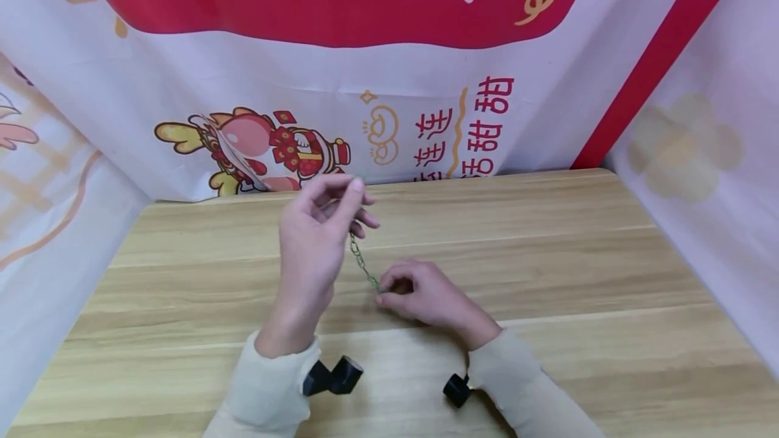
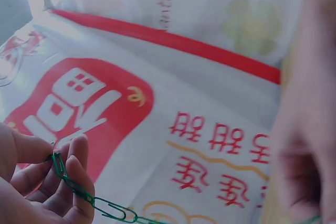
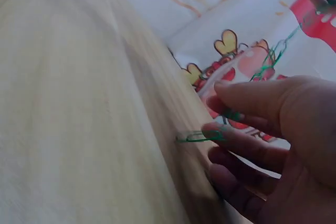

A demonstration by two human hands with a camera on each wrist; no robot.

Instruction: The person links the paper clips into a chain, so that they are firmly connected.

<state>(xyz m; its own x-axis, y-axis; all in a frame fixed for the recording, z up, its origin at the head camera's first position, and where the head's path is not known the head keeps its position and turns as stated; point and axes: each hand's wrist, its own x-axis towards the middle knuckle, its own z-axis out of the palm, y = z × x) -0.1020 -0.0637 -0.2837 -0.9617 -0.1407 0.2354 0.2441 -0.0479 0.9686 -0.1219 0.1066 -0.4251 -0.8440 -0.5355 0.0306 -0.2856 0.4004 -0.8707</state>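
Observation:
A chain of green paper clips [image 1: 359, 258] slants down between my two hands above the wooden table. My left hand [image 1: 316, 225], raised higher, pinches the chain's upper part between thumb and finger. In the left wrist view, linked paper clips [image 2: 114, 210] run across that hand's fingers. Lower and to the right, close over the tabletop, my right hand [image 1: 429, 295] pinches the chain's lower part. One green paper clip [image 3: 195, 137] pokes out past the right fingertips in the right wrist view, while more links rise behind the thumb. Parts of the chain are hidden inside both hands.
The wood-grain table [image 1: 548, 249] spreads beneath both hands. A printed white and red cloth [image 1: 341, 73] hangs along its back edge, with further cloth at both sides. Small black devices [image 1: 333, 377] sit at the wrists by the light sleeves.

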